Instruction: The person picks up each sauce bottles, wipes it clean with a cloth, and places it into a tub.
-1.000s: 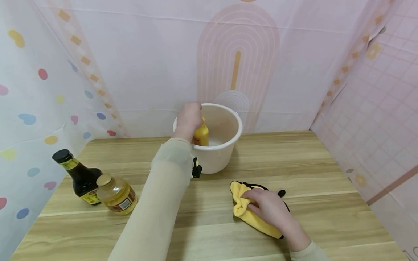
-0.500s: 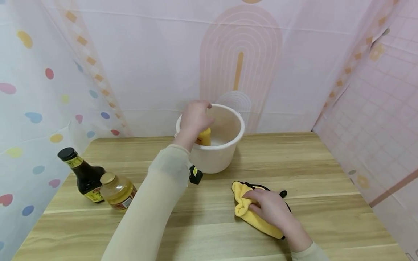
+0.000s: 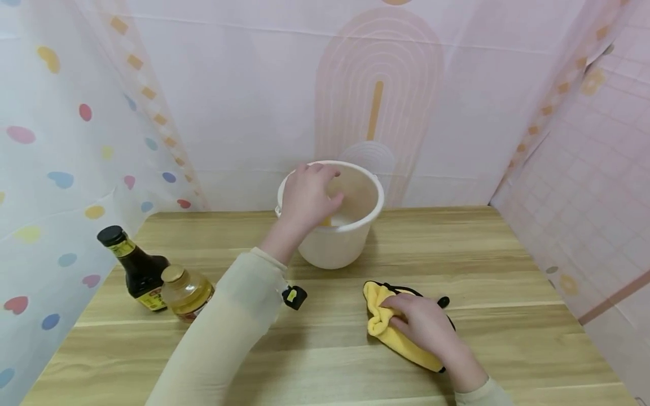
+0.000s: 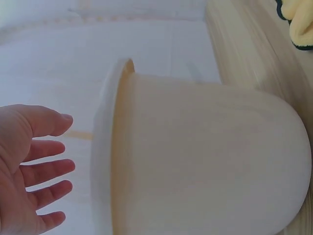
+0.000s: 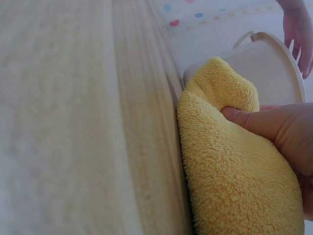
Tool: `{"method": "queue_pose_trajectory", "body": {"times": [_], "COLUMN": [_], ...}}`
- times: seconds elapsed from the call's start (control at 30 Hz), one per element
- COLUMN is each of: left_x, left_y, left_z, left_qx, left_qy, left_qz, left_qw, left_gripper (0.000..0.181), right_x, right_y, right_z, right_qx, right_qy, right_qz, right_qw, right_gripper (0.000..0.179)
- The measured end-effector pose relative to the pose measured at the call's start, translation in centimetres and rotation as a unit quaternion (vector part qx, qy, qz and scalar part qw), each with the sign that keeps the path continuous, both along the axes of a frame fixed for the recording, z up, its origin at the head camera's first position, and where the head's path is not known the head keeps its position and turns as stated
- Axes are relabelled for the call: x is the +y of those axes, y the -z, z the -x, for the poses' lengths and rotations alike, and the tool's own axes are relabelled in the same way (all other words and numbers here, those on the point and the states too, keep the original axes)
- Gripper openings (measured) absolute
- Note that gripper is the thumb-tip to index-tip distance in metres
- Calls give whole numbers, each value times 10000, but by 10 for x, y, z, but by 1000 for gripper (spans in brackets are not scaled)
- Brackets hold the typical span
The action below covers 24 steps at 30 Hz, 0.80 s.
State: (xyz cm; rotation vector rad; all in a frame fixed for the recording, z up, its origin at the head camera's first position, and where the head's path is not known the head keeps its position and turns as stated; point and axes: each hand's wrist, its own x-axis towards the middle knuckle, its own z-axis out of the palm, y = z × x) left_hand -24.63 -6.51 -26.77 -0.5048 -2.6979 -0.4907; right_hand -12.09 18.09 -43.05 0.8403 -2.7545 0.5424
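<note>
Over the near left rim of the white bucket (image 3: pixel 337 248) is my left hand (image 3: pixel 310 197), its fingers spread and holding nothing. The left wrist view shows this hand (image 4: pixel 29 171) apart from the bucket's rim (image 4: pixel 105 152). Inside the bucket, a small piece of a yellow bottle (image 3: pixel 326 221) shows past the hand; the rest is hidden. On the table at the right, my right hand (image 3: pixel 426 327) pinches a folded yellow cloth (image 3: pixel 403 347) with dark edging. In the right wrist view, the thumb presses into a fold of the fluffy cloth (image 5: pixel 234 161).
A dark sauce bottle (image 3: pixel 139 273) with a black cap stands on the left of the wooden table (image 3: pixel 325 361). Beside it is an oil bottle (image 3: pixel 185 293) with a gold cap, partly behind my left sleeve. Patterned curtains (image 3: pixel 244 113) border the table's back and sides.
My left hand has let go of the yellow bottle inside the bucket, then risen and spread its fingers. The right hand keeps its hold on the cloth. The head view has shifted slightly.
</note>
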Motion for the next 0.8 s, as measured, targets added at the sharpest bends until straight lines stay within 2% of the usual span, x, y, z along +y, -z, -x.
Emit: {"method": "queue_pose_trajectory", "body": {"times": [0.3,0.43,0.63,0.8], "left_x": [-6,-10,-16,-26], "left_y": [5,7,11,15], "left_z": [-28,-37,-48,-59], "left_qx": [748,884,876,984], "left_qy": [687,826,907,1102], "left_qz": [79,192,247,256], "left_qw": [9948,9925,9917,9887], "left_gripper": [44,43,44,43], "right_x": [2,3,3,3], "right_y": [1,0,-1,-3], "right_z": [3,3,3,3], "right_qx": [17,14,-1,-17], "right_qy": [-9,16,56,57], "right_qz": [-27,-37,-90,-113], "right_qw": [10000,10000,9999,9999], "right_gripper": [24,24,23,24]}}
